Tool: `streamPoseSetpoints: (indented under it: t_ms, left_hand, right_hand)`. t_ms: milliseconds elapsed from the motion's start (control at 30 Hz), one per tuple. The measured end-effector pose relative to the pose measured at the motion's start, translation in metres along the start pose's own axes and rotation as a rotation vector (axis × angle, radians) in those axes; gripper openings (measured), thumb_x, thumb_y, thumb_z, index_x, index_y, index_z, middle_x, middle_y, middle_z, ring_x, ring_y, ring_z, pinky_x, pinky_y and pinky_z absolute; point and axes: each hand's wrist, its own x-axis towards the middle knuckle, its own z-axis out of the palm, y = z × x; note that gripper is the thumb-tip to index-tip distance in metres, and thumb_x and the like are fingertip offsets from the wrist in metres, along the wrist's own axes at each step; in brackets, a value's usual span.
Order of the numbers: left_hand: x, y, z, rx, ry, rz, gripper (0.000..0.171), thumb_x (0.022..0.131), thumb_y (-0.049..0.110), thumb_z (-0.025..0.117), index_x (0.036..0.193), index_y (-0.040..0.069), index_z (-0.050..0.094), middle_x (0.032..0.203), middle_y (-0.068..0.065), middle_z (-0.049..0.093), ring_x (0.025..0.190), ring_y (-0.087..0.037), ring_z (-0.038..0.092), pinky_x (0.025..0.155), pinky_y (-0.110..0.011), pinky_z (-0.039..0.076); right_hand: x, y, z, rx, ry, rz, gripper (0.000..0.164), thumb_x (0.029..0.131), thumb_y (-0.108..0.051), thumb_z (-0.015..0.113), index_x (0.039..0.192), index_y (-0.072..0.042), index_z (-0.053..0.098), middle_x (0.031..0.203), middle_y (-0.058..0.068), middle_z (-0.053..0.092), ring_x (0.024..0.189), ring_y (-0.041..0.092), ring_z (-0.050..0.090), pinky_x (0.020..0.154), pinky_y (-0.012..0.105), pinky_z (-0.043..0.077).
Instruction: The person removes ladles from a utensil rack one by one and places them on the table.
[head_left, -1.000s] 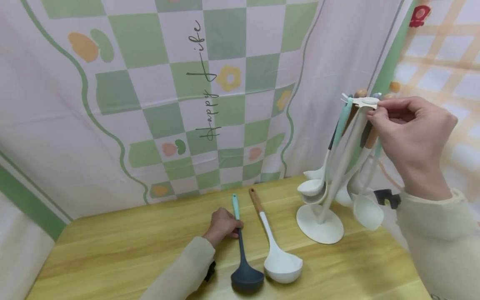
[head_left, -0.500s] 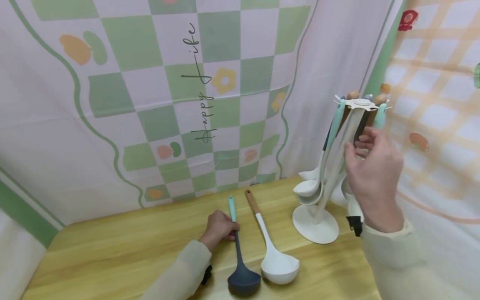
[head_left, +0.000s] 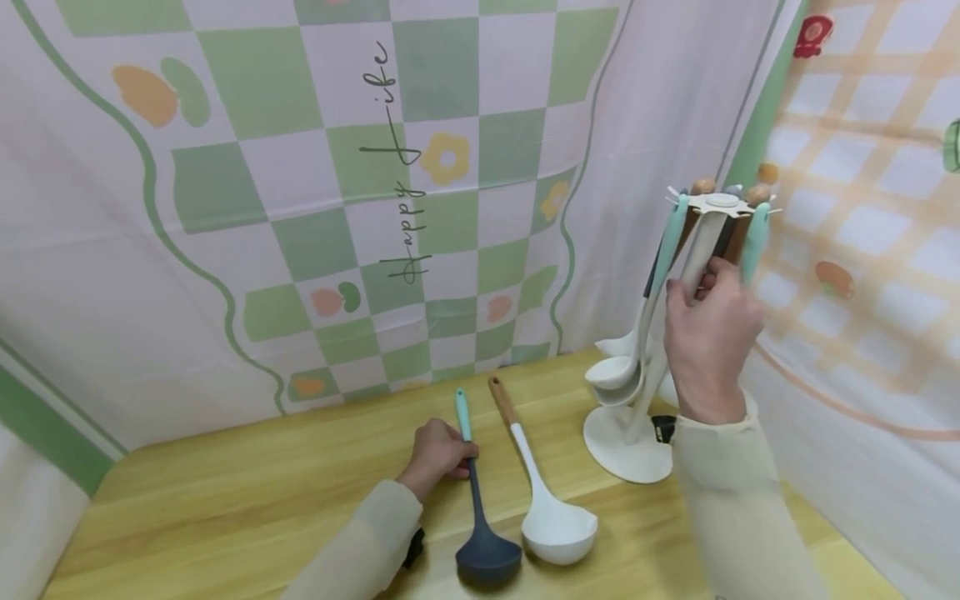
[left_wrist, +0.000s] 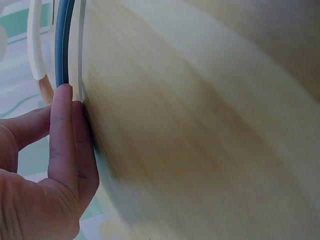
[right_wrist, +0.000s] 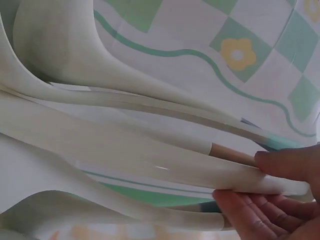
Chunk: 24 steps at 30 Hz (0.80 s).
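My left hand [head_left: 435, 452] pinches the handle of a dark blue ladle with a teal handle end [head_left: 487, 554], which lies on the wooden table. In the left wrist view, fingers and thumb meet at the dark handle [left_wrist: 62, 45]. Beside it lies a white ladle with a wooden handle [head_left: 558, 529]. To the right, a white utensil stand [head_left: 628, 467] carries several hanging utensils. My right hand [head_left: 712, 342] grips the stand's post below its top. The right wrist view has thumb and fingers on either side of the white post [right_wrist: 130, 150].
Hanging spoons and ladles crowd round the post, among them a white ladle [head_left: 611, 372] and teal handles [head_left: 756, 237]. The wooden table [head_left: 247, 500] stretches left. Behind it hangs a green checked cloth [head_left: 442, 75], and an orange plaid cloth [head_left: 862, 167] is at right.
My right hand has left the top of the stand, come down and left, and now holds its post. The left hand stays on the dark ladle.
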Motion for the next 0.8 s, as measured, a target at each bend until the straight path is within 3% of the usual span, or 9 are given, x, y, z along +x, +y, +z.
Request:
streamPoseSetpoints:
  t_ms: [100,167,267,800]
  left_hand:
    - [0.0007,-0.0017,0.0003,-0.011,-0.008,0.003,0.013,0.078,-0.001,0.076,0.086,-0.006,0.067,0.066,-0.013,0.068,0.048,-0.015,0.066,0.05,-0.027,0.059]
    - [0.0013,-0.0023,0.0004,-0.015,-0.01,0.008,0.013,0.078,-0.001,0.076,0.086,-0.007,0.067,0.066,-0.013,0.068,0.047,-0.014,0.066,0.05,-0.027,0.059]
    - [0.0017,-0.0025,0.0003,-0.015,-0.005,0.012,0.013,0.077,-0.001,0.076,0.085,-0.006,0.066,0.066,-0.013,0.068,0.047,-0.014,0.065,0.05,-0.027,0.059]
    - [0.0013,-0.0018,-0.0016,-0.024,-0.008,-0.012,0.013,0.078,-0.002,0.075,0.086,-0.005,0.065,0.066,-0.014,0.067,0.046,-0.013,0.064,0.049,-0.026,0.058]
  right_hand:
    - [0.001,0.0042,0.0025,0.002,0.027,-0.003,0.032,0.09,-0.013,0.065,0.118,0.003,0.066,0.098,0.022,0.072,0.083,0.034,0.068,0.075,0.029,0.05]
    - [0.0018,0.0057,0.0027,0.001,0.037,-0.017,0.031,0.089,-0.013,0.066,0.117,0.002,0.067,0.097,0.02,0.073,0.081,0.031,0.069,0.069,0.014,0.042]
    - [0.0029,0.0063,0.0025,0.011,0.03,-0.041,0.03,0.089,-0.013,0.066,0.115,0.003,0.068,0.097,0.02,0.074,0.081,0.031,0.07,0.065,0.002,0.031]
    - [0.0039,0.0028,-0.0019,0.082,-0.023,-0.073,0.027,0.087,-0.005,0.063,0.111,0.004,0.071,0.098,0.023,0.073,0.084,0.036,0.072,0.064,-0.004,0.033]
